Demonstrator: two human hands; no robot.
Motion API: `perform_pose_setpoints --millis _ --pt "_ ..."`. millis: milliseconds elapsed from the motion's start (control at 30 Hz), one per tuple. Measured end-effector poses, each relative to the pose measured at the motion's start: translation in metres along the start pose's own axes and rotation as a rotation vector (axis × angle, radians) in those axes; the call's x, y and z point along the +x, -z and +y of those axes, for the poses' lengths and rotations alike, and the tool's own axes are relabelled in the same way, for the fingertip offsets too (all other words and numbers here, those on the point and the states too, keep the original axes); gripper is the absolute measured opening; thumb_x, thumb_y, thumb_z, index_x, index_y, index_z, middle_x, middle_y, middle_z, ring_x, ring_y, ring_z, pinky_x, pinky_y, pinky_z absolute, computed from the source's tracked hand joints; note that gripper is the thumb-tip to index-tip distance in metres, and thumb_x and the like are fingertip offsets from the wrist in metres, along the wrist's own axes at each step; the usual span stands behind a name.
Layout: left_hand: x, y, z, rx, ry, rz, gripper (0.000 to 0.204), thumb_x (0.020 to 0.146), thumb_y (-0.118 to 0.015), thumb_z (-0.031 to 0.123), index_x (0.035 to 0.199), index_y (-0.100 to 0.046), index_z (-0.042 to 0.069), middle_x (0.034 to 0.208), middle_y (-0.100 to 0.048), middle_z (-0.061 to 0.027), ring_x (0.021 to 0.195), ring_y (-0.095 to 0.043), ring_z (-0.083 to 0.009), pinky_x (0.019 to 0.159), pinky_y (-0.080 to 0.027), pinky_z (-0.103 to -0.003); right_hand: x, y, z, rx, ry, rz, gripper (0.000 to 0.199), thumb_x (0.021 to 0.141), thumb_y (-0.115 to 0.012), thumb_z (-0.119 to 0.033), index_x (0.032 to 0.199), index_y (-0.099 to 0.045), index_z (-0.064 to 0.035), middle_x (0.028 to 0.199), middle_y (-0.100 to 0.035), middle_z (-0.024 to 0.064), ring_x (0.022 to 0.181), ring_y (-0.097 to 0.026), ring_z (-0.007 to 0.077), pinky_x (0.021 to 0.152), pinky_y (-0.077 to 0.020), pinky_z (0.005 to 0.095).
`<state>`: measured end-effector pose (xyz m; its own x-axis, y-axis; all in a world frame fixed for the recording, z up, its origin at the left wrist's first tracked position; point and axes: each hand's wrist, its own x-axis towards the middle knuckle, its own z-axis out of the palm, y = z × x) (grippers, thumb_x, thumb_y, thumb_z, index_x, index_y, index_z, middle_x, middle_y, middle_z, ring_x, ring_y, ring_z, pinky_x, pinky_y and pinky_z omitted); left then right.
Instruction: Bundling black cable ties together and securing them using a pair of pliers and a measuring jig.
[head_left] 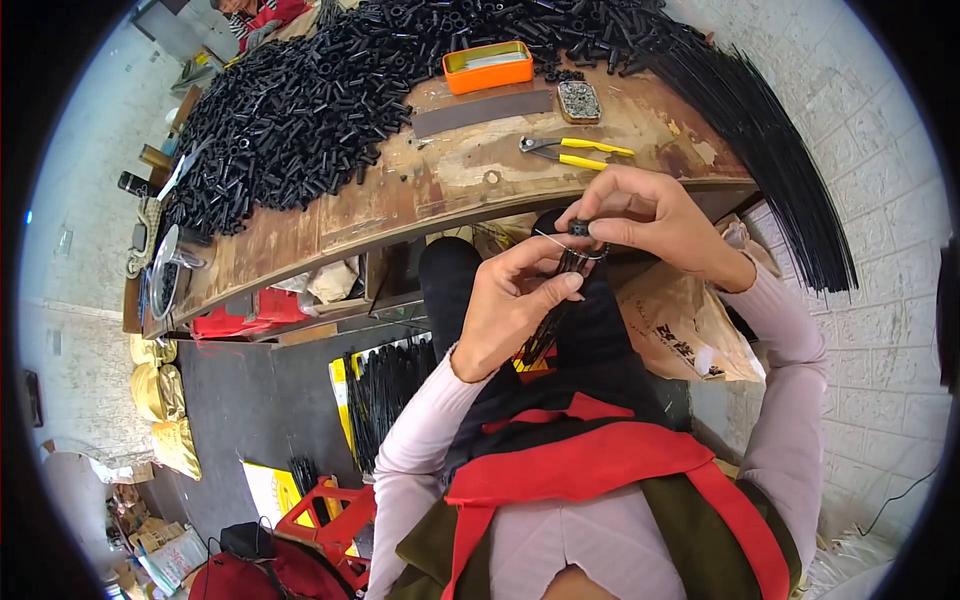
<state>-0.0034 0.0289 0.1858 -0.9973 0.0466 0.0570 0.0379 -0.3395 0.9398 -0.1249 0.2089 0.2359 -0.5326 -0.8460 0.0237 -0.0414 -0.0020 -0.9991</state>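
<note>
Above my lap, my left hand (508, 308) is closed around a bundle of thin black rods (543, 338), thumb pressed against their upper ends. A thin pale wire or needle (549, 239) sticks out near its fingertips. My right hand (665, 225) pinches a small black ribbed cylinder (578, 228) between thumb and fingers, just above the rod ends. A dark curved piece beside the left thumb joins the rod tops; whether it touches the cylinder I cannot tell. Beyond the hands, pliers with yellow handles (590, 160) lie on the wooden bench (350, 215).
Black tubes (290, 130) are heaped across the bench. An orange tin (488, 70), a small tin of metal bits (579, 103) and a grey strip (482, 114) lie farther back. Long black rods (790, 170) overhang its right end. Another person (265, 18) sits at the far left.
</note>
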Motion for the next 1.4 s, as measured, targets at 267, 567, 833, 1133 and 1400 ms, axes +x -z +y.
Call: perform_pose_setpoints --millis 267,567,833,1133,1400 --pt "-0.016 -0.005 0.010 0.013 -0.011 0.050 0.029 0.091 -0.064 -0.001 0.120 -0.061 -0.005 0.101 -0.069 -0.0087 0.085 -0.064 -0.0112 0.076 -0.055 -0.026 -0.003 -0.016 -0.011 -0.159 0.031 0.066 0.015 0.091 -0.068 -0.013 0.099 -0.064 -0.0018 0.098 -0.064 0.0015 0.091 -0.058 0.0068 0.082 -0.0468 0.0239" --pt "-0.018 -0.006 0.008 0.037 -0.057 0.068 0.019 0.091 -0.066 0.004 0.109 -0.065 -0.003 0.096 -0.069 -0.0062 0.080 -0.065 -0.0117 0.074 -0.052 -0.025 -0.009 -0.028 -0.018 -0.192 0.023 0.140 0.013 0.090 -0.069 -0.012 0.096 -0.067 -0.0003 0.090 -0.065 -0.0006 0.084 -0.058 0.0053 0.078 -0.0471 0.0224" --pt "-0.018 -0.017 0.004 0.049 -0.091 0.133 0.017 0.090 -0.066 0.000 0.106 -0.065 -0.003 0.097 -0.069 -0.0069 0.086 -0.065 -0.0122 0.078 -0.054 -0.027 -0.014 -0.029 -0.018 -0.162 0.060 0.143 0.012 0.088 -0.071 -0.009 0.094 -0.067 0.0001 0.089 -0.064 -0.0007 0.083 -0.057 0.0047 0.075 -0.0463 0.0224" --pt "-0.024 -0.022 0.002 0.027 -0.104 0.114 0.017 0.089 -0.066 -0.004 0.105 -0.065 -0.003 0.098 -0.067 -0.0058 0.087 -0.064 -0.0104 0.078 -0.054 -0.025 -0.020 -0.024 -0.001 -0.485 0.497 0.077 0.023 0.074 -0.079 0.001 0.091 -0.063 -0.0031 0.093 -0.059 0.0053 0.089 -0.057 0.0179 0.081 -0.0451 0.0303" --pt "-0.012 -0.024 -0.003 -0.119 -0.010 0.054 0.016 0.088 -0.071 0.010 0.098 -0.068 -0.003 0.090 -0.070 -0.0106 0.083 -0.067 -0.0181 0.080 -0.053 -0.030 -0.037 -0.005 0.005 -0.252 0.486 0.110 0.023 0.071 -0.082 0.002 0.087 -0.065 -0.0031 0.091 -0.064 0.0085 0.088 -0.059 0.0202 0.080 -0.0464 0.0322"
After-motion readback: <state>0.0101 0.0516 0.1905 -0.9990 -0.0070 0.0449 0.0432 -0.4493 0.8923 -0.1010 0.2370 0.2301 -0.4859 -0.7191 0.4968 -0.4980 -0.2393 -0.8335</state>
